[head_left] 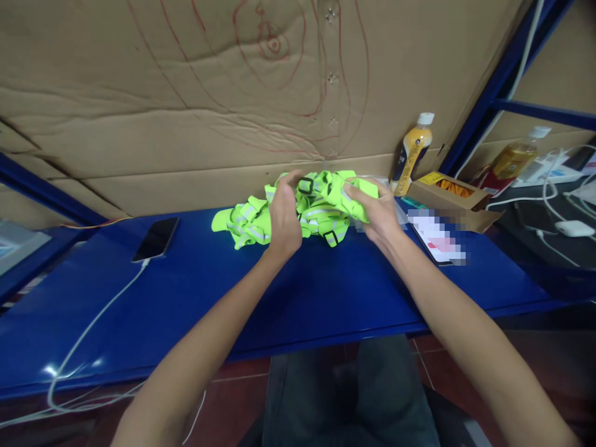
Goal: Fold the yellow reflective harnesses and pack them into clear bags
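Observation:
A bunched neon-yellow reflective vest [251,220], made of straps with pale reflective stripes and black buckles, lies on the blue tabletop against the cardboard. My right hand [379,208] grips the right end of the bundle, thumb on top and fingers underneath. Over its middle, my left hand [285,217] is held edge-on against the straps, with the thumb apart and the other fingers largely hidden. One black buckle [306,185] shows between my hands, and another buckle [332,238] hangs at the bundle's front.
To the left, a dark phone [156,239] is plugged into a white cable [97,316]. On the right are a yellow drink bottle [412,155], an open cardboard box [454,195] and a phone with a lit, blurred screen [435,239]. A cardboard wall [186,143] rises behind.

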Demonstrator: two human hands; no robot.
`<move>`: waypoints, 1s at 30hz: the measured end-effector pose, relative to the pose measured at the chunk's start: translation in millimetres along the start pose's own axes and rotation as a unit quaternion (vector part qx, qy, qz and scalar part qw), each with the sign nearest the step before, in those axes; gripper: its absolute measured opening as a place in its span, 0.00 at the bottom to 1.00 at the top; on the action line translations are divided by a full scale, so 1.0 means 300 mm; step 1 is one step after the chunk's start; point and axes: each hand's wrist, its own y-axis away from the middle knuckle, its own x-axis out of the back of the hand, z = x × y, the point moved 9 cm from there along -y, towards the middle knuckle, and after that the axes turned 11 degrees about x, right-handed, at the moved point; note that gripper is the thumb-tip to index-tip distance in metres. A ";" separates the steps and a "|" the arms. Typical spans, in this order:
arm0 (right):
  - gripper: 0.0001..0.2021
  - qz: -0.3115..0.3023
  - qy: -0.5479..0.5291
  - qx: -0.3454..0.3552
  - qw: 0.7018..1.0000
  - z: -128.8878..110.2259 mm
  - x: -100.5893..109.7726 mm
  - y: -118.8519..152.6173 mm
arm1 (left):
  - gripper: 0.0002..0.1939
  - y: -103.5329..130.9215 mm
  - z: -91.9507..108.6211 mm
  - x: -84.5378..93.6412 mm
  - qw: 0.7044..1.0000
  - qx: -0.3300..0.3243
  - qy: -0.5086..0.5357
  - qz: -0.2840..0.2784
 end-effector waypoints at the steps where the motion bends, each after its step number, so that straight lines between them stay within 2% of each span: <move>1: 0.28 0.009 0.002 0.005 1.000 -0.002 0.021 -0.016 | 0.32 -0.026 -0.044 -0.030 0.999 0.039 0.007 -0.009; 3: 0.28 0.016 -0.003 0.002 1.000 0.005 0.046 -0.035 | 0.31 -0.072 -0.118 -0.088 0.994 0.102 0.026 -0.022; 5: 0.27 0.018 -0.008 0.001 1.000 0.011 0.055 -0.042 | 0.29 -0.104 -0.163 -0.131 0.987 0.142 0.070 -0.029; 8: 0.26 0.014 0.031 0.045 0.998 -0.008 0.063 -0.050 | 0.27 -0.114 -0.157 -0.172 0.981 0.139 0.116 -0.075; 10: 0.23 -0.007 0.092 0.102 0.990 -0.038 0.055 -0.053 | 0.27 -0.098 -0.104 -0.163 0.990 0.083 0.074 -0.086; 12: 0.20 -0.038 0.160 0.166 0.972 -0.066 0.033 -0.048 | 0.26 -0.066 -0.040 -0.139 0.997 0.016 -0.014 -0.068; 14: 0.16 -0.054 0.215 0.228 0.948 -0.089 0.013 -0.035 | 0.24 -0.027 0.012 -0.129 0.993 -0.028 -0.102 -0.053; 18: 0.10 -0.033 0.264 0.300 0.916 -0.113 0.001 -0.003 | 0.21 0.028 0.067 -0.138 0.979 -0.079 -0.180 -0.052; 20: 0.07 -0.025 0.275 0.315 0.908 -0.121 -0.001 0.009 | 0.21 0.023 0.054 -0.121 0.986 -0.060 -0.151 -0.042; 22: 0.05 -0.023 0.289 0.332 0.897 -0.136 -0.007 0.023 | 0.22 -0.003 0.009 -0.088 0.996 -0.002 -0.080 -0.028; 25: 0.03 -0.038 0.305 0.362 0.880 -0.160 -0.032 0.048 | 0.21 -0.042 -0.055 -0.059 0.997 0.069 0.022 -0.032; 27: 0.03 -0.048 0.305 0.370 0.876 -0.165 -0.053 0.061 | 0.17 -0.054 -0.061 -0.042 0.996 0.072 0.039 -0.017; 30: 0.03 -0.035 0.308 0.361 0.880 -0.154 -0.075 0.072 | 0.11 -0.038 -0.020 -0.002 0.997 0.030 -0.025 0.071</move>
